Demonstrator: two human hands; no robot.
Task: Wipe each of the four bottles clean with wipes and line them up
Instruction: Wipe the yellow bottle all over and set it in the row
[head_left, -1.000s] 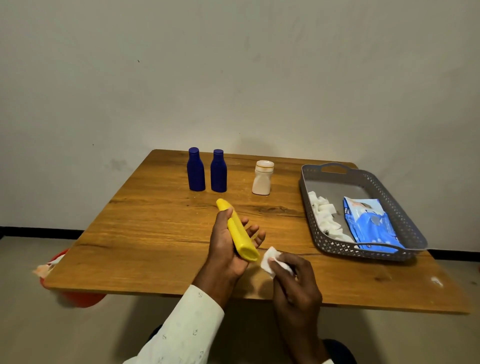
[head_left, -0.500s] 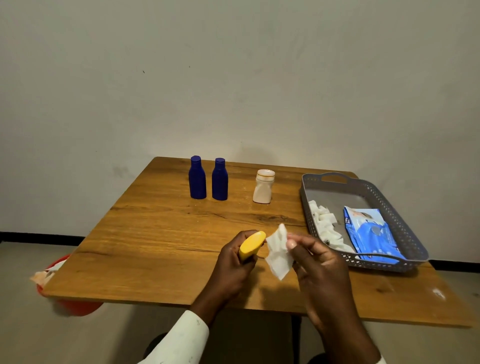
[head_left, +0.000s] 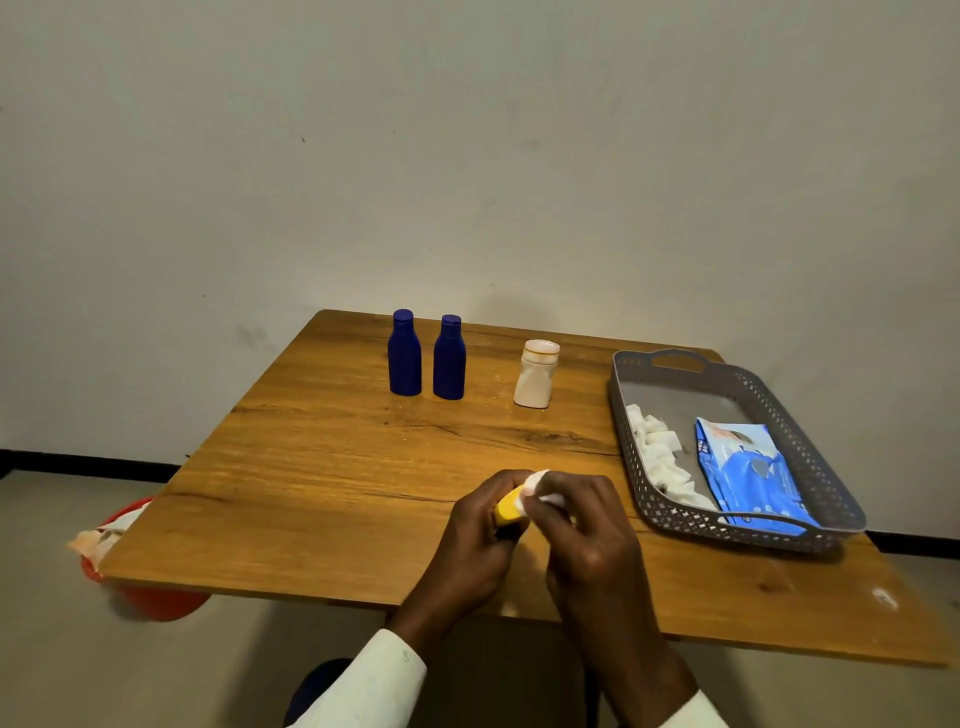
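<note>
My left hand grips a yellow bottle near the table's front edge; only a small part of the bottle shows between my hands. My right hand holds a white wipe pressed around the bottle's upper end. Two dark blue bottles stand side by side at the back of the table. A white bottle stands to their right, apart from them.
A grey perforated tray sits at the right with a row of white wipes and a blue wipe packet inside. A red bin with used wipes stands on the floor under the wooden table's left corner.
The yellow bottle went from lying along my left palm to being tilted up and enclosed. My right hand lifted the wipe, unfolded it, then closed it over the bottle's end.
</note>
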